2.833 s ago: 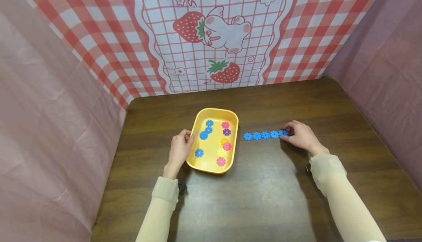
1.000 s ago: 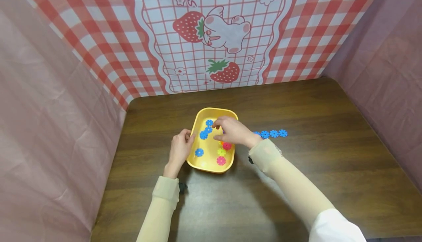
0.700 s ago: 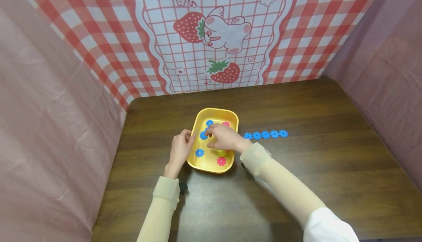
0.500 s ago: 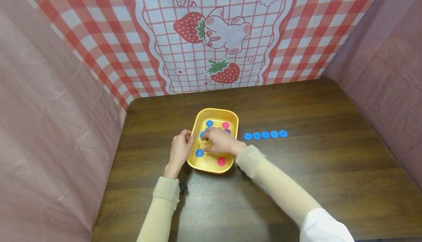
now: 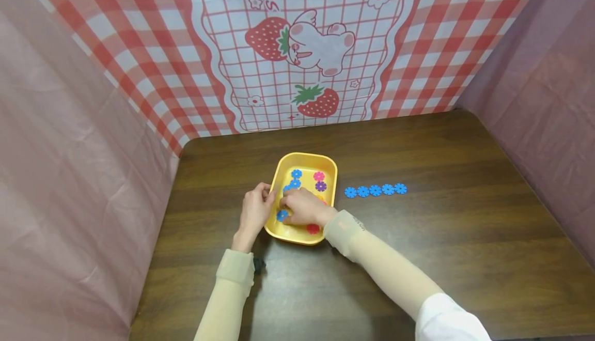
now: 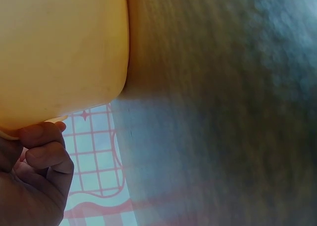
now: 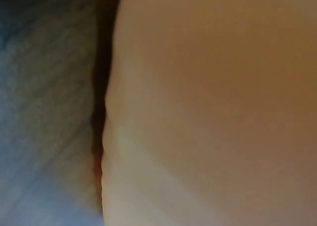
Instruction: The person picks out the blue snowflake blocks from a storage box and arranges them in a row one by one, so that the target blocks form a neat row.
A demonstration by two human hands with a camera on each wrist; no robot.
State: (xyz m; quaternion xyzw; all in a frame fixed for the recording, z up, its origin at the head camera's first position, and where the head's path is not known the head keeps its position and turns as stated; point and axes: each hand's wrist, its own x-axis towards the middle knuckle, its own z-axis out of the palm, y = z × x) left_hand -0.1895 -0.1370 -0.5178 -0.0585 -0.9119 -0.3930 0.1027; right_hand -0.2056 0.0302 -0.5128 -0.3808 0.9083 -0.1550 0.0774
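A yellow tray (image 5: 331,212) stands on the table, and my left hand (image 5: 253,207) grips its left rim. In the left wrist view, curled fingers (image 6: 47,156) of that hand lie against the tray's wall (image 6: 64,52). My right hand (image 5: 304,207) is down inside the tray, its thumb and fingers bent at a blue snowflake disc (image 5: 281,215) near the left wall. More blue discs (image 5: 295,178) lie farther back in the tray. Pink (image 5: 318,176) and purple (image 5: 321,186) discs lie along its right side. My right hand covers part of the contents.
To the right of the tray, several blue snowflake discs (image 5: 375,190) form a straight row on the brown table (image 5: 446,237). A checked strawberry cloth (image 5: 316,51) hangs behind, with pink curtains (image 5: 548,88) at both sides. A blurred pale surface (image 7: 208,107) blocks most of the right wrist view.
My right hand left the end of the blue row, reached into the tray, then slid toward the front left with its fingers closing in at a blue disc. My left hand stayed on the rim.
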